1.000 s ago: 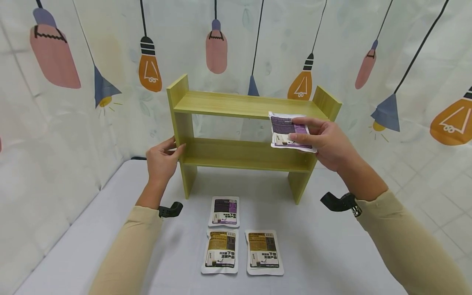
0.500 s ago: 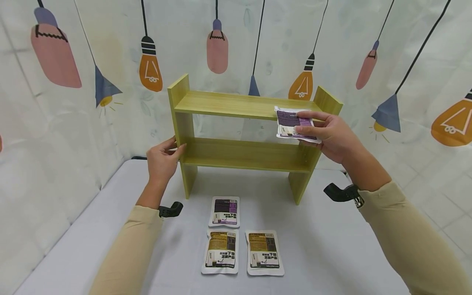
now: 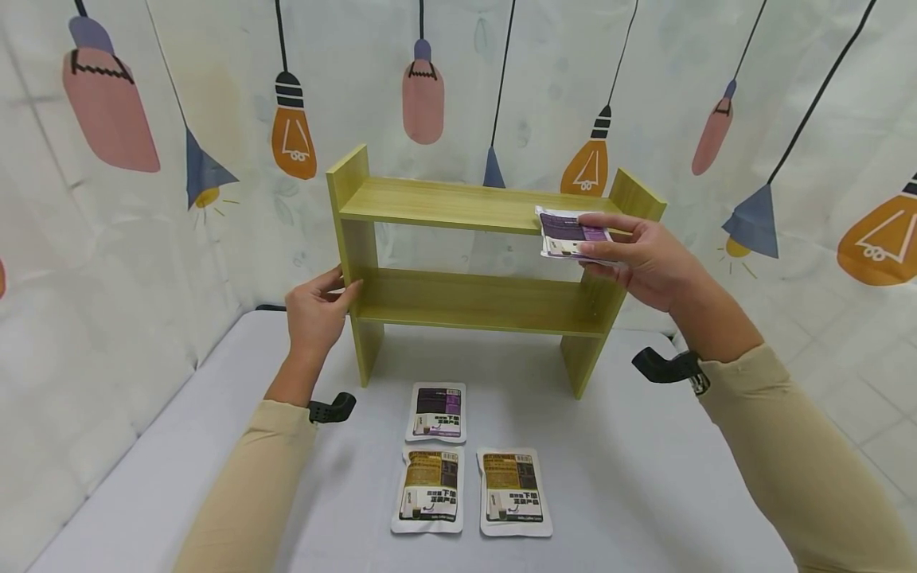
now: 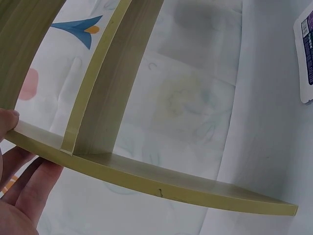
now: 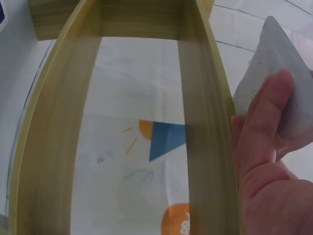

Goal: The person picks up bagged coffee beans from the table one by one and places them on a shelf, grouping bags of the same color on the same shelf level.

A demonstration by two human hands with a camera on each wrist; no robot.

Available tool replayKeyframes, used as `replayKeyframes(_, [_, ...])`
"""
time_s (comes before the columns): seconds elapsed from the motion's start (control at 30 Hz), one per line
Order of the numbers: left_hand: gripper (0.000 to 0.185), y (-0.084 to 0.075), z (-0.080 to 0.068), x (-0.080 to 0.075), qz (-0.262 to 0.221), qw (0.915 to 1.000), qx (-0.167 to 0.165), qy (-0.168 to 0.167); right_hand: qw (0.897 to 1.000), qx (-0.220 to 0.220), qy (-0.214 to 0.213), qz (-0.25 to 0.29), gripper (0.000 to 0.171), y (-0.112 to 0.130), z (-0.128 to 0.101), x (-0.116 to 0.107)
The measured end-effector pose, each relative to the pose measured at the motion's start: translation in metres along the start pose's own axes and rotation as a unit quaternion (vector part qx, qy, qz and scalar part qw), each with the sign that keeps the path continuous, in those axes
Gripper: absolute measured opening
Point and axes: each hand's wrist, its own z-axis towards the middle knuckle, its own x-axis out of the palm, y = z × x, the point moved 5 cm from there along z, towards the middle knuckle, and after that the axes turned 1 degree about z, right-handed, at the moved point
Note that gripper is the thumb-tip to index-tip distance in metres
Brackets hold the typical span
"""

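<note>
A small two-tier wooden shelf [image 3: 458, 208] stands on the table. My left hand [image 3: 317, 314] grips its left side panel, with the thumb inside and fingers outside in the left wrist view. My right hand [image 3: 655, 263] pinches a flat purple-and-white packet [image 3: 562, 227] between thumb and fingers. In the head view this packet overlaps the front edge of the top board near its right end. The right wrist view shows the packet's plain pale back [image 5: 276, 58] and the fingers spread along it, right beside the board's edge.
In front of the shelf lie a purple-and-white packet [image 3: 437, 412] and two brown-and-white packets [image 3: 430, 489], side by side and nearest me. A white cloth covers the table [image 3: 595, 477]. Behind hangs a curtain [image 3: 473, 95] printed with lamps.
My right hand has moved up and slightly right with the packet, which now tilts flatter near the top board. The left hand stays on the side panel.
</note>
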Motion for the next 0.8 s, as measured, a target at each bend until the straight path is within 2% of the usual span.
replayKeyframes(0.23, [0.041, -0.0001, -0.0001, -0.0003, 0.008, 1.0, 0.001, -0.001, 0.998, 0.006, 0.058, 0.026, 0.041, 0.004, -0.0013, 0.0007])
replayKeyframes(0.37, [0.04, 0.0, 0.0002, -0.0003, 0.003, 1.0, 0.002, -0.003, 0.997, 0.014, 0.074, 0.028, 0.046, 0.0063, -0.0045, 0.0006])
replayKeyframes(0.53, [0.04, 0.0004, 0.0004, -0.0004, 0.002, 1.0, 0.002, -0.002, 0.998, 0.02, 0.067, 0.005, 0.054, 0.0071, -0.006, 0.001])
replayKeyframes(0.8, [0.04, 0.0, 0.0001, 0.0004, -0.003, 1.0, 0.001, 0.002, 0.999, 0.016, 0.037, 0.004, 0.053, 0.0083, -0.0022, -0.0001])
